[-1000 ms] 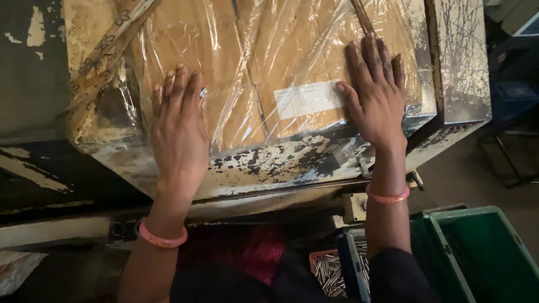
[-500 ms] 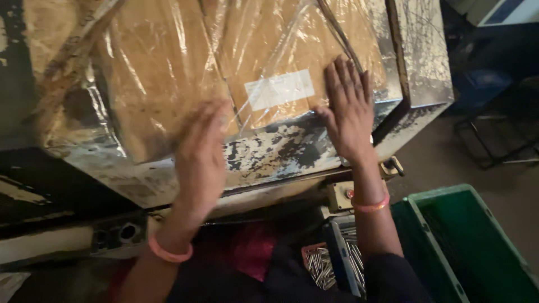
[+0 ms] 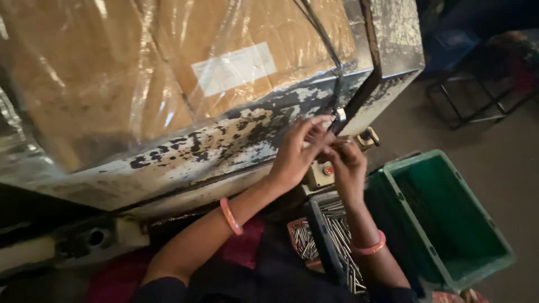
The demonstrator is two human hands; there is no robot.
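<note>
Worn machine edge (image 3: pixel 224 146), hands (image 3: pixel 320 148) pinching strap (image 3: pixel 337 120)

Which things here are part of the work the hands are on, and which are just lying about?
In hand:
- left hand and right hand, together at the metal latch
- worn machine table
- film-wrapped cardboard box on it

Lying about:
- green crate
- dark tray of metal pins
- black metal stand
</note>
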